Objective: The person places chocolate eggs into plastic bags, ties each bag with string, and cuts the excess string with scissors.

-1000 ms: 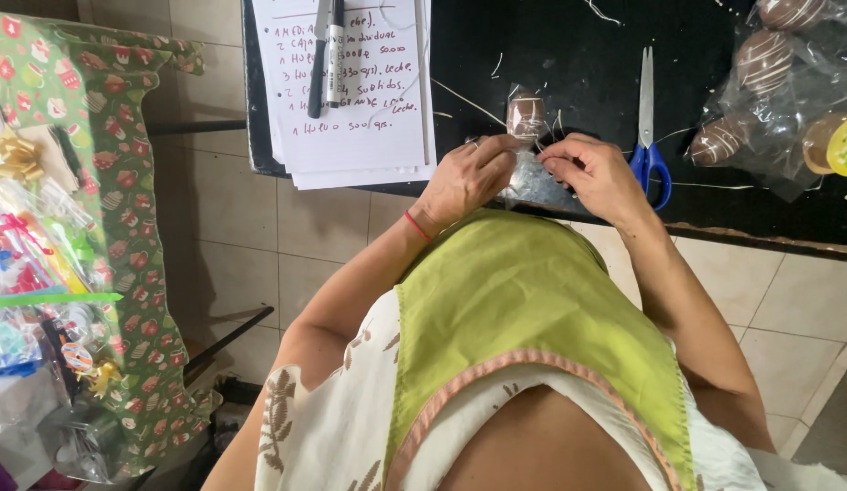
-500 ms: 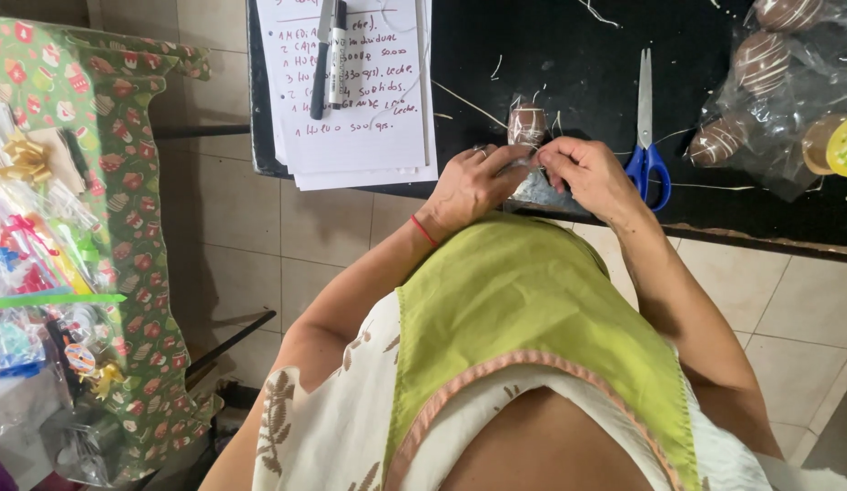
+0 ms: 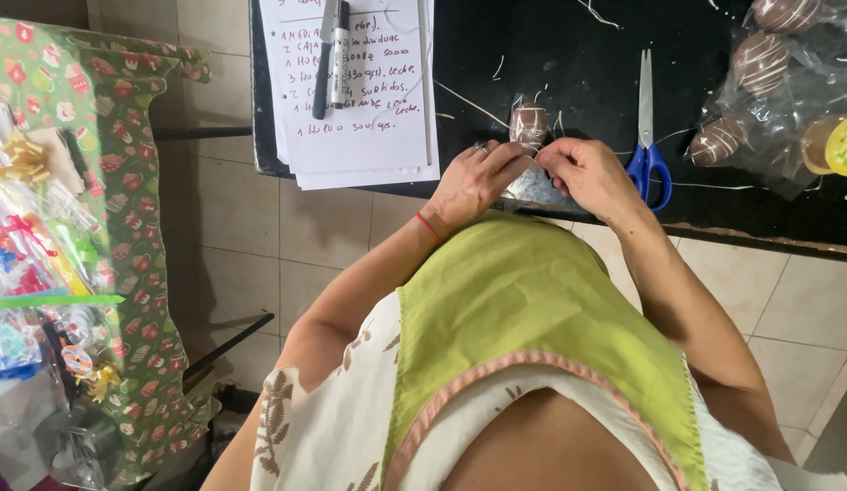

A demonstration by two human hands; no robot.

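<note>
Right now a small chocolate egg point(image 3: 530, 125) in clear wrap point(image 3: 535, 186) is being worked on at the near edge of the black table point(image 3: 569, 55). The egg stands upright, and the wrap is gathered below it, toward the person. The step in hand looks like closing the wrap, by twisting or tying it. The next move would likely call for a tight pinch, so the wrap is not let loose, and a gentle pull, so the egg is not tipped or crushed.

The wrap is pinched from both sides. The left hand point(image 3: 476, 182) is curled, with its fingertips nearly closed on the wrap just below the egg. The right hand point(image 3: 587, 173) is curled too, and its fingertips are pressed together on the same spot. Whether a string is held there cannot be told.

Blue scissors point(image 3: 646, 136) are laid just to the right of the right hand. More eggs in a clear bag point(image 3: 769, 100) are seen farther right. A stack of papers point(image 3: 360, 100) with two pens point(image 3: 332, 55) is laid to the left. Thin pale strands are scattered over the table.
</note>
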